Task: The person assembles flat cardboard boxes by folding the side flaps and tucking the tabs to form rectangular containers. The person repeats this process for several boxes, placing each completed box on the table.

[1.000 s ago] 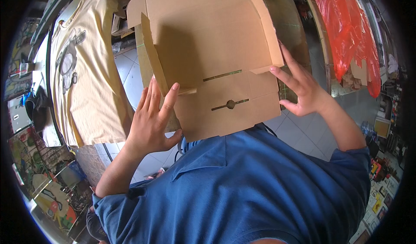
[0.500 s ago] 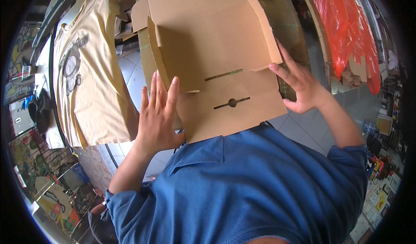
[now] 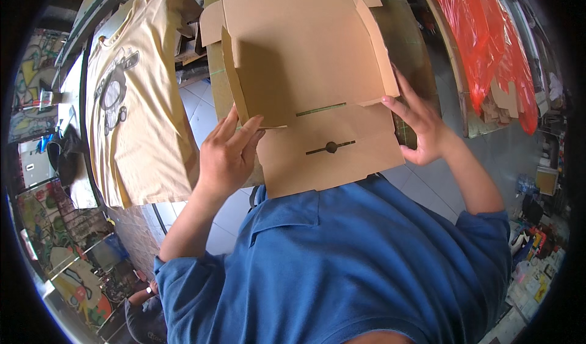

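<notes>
A flat brown cardboard box blank (image 3: 308, 75) lies on a green cutting mat (image 3: 408, 51), its side walls partly folded up. It has a slot and a round hole near its front flap. My left hand (image 3: 227, 156) presses against the left wall and its folded corner tab. My right hand (image 3: 421, 127) pushes the right wall with spread fingers. Neither hand closes around anything. My blue shirt (image 3: 354, 264) fills the lower part of the view.
A pale yellow T-shirt (image 3: 131, 106) with a grey print hangs over a board at the left. Red plastic sheeting (image 3: 488, 45) lies at the upper right. Tiled floor shows beside the table. Another person (image 3: 143, 316) sits at the lower left. Clutter lines the right edge.
My left hand slid up and inward along the left wall, its fingers now curled at the corner tab. The side walls stand more upright. My right hand stays on the right wall.
</notes>
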Action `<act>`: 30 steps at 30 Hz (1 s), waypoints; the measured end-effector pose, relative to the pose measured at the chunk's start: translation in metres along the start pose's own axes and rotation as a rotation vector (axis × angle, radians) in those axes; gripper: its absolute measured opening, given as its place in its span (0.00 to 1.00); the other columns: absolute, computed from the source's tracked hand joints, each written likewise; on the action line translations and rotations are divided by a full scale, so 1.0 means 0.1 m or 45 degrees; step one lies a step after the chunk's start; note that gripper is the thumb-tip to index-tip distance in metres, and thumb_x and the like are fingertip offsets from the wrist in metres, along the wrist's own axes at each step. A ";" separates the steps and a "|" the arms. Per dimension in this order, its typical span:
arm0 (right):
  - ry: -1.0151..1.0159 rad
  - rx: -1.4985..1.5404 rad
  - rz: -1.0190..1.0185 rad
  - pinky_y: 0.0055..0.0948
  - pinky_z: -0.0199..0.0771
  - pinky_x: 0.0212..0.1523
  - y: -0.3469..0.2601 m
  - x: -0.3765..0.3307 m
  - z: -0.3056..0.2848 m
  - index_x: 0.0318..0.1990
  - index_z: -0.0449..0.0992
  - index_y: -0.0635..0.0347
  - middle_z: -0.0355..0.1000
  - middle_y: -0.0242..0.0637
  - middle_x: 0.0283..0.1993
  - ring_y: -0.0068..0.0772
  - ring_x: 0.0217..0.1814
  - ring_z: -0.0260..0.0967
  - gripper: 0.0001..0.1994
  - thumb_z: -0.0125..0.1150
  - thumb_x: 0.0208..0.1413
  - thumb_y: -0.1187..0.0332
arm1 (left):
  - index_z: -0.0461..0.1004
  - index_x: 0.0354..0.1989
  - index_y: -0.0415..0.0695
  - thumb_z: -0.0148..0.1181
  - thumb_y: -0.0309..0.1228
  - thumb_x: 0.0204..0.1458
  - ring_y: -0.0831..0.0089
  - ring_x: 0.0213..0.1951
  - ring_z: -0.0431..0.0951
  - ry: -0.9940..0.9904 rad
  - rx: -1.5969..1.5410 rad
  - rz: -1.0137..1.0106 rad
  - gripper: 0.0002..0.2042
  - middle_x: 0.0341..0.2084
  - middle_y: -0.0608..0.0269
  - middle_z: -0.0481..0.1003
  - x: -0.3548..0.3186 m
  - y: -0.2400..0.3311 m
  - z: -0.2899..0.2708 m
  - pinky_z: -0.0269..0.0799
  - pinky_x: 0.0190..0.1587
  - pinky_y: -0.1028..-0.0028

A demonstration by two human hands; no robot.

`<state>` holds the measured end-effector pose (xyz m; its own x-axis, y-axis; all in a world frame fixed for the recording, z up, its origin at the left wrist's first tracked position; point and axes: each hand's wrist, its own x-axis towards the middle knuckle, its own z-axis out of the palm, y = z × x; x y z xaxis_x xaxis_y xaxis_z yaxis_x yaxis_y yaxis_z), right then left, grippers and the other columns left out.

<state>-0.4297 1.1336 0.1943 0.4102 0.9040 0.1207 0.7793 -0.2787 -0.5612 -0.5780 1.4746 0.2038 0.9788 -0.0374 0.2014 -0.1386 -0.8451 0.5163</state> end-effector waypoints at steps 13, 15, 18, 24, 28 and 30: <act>0.044 0.046 0.028 0.47 0.57 0.64 -0.04 -0.01 0.03 0.68 0.51 0.41 0.31 0.55 0.73 0.60 0.71 0.43 0.51 0.63 0.27 0.75 | 0.76 0.43 0.41 0.62 0.25 0.46 0.54 0.38 0.79 0.252 0.143 0.056 0.13 0.46 0.40 0.72 0.01 -0.03 0.22 0.75 0.36 0.67; 0.054 0.052 0.018 0.48 0.57 0.64 -0.03 -0.01 0.04 0.68 0.51 0.41 0.31 0.55 0.72 0.60 0.71 0.43 0.51 0.63 0.27 0.75 | 0.76 0.43 0.40 0.62 0.25 0.47 0.53 0.38 0.79 0.258 0.152 0.024 0.13 0.46 0.40 0.72 0.00 -0.02 0.25 0.75 0.36 0.67; 0.056 0.059 0.009 0.48 0.57 0.64 -0.03 -0.01 0.03 0.67 0.51 0.41 0.31 0.55 0.72 0.60 0.71 0.43 0.50 0.63 0.27 0.75 | 0.75 0.45 0.40 0.60 0.23 0.46 0.51 0.39 0.78 0.255 0.140 0.026 0.14 0.47 0.38 0.71 -0.02 -0.02 0.27 0.75 0.39 0.65; 0.047 0.065 0.006 0.48 0.56 0.64 0.00 0.00 0.04 0.67 0.52 0.41 0.31 0.55 0.72 0.60 0.71 0.44 0.51 0.64 0.26 0.74 | 0.69 0.52 0.36 0.53 0.16 0.41 0.43 0.48 0.73 -0.054 0.236 0.195 0.23 0.50 0.29 0.65 0.02 -0.08 0.02 0.70 0.50 0.59; 0.036 0.057 0.034 0.48 0.56 0.65 -0.01 -0.02 0.03 0.67 0.52 0.41 0.30 0.55 0.72 0.60 0.71 0.43 0.51 0.64 0.26 0.74 | 0.58 0.61 0.36 0.51 0.16 0.37 0.39 0.57 0.63 -0.291 0.272 0.178 0.34 0.56 0.25 0.57 0.01 -0.07 -0.07 0.62 0.59 0.55; 0.041 0.070 0.028 0.48 0.55 0.65 -0.01 0.00 0.03 0.67 0.52 0.41 0.30 0.55 0.72 0.60 0.71 0.42 0.51 0.64 0.26 0.74 | 0.50 0.64 0.36 0.52 0.18 0.36 0.37 0.60 0.57 -0.439 0.251 0.097 0.39 0.58 0.23 0.51 0.00 -0.01 -0.12 0.58 0.61 0.54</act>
<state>-0.4323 1.1346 0.1927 0.4426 0.8867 0.1334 0.7431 -0.2794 -0.6081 -0.5792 1.4822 0.2135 0.9648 -0.2521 -0.0752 -0.2137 -0.9179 0.3343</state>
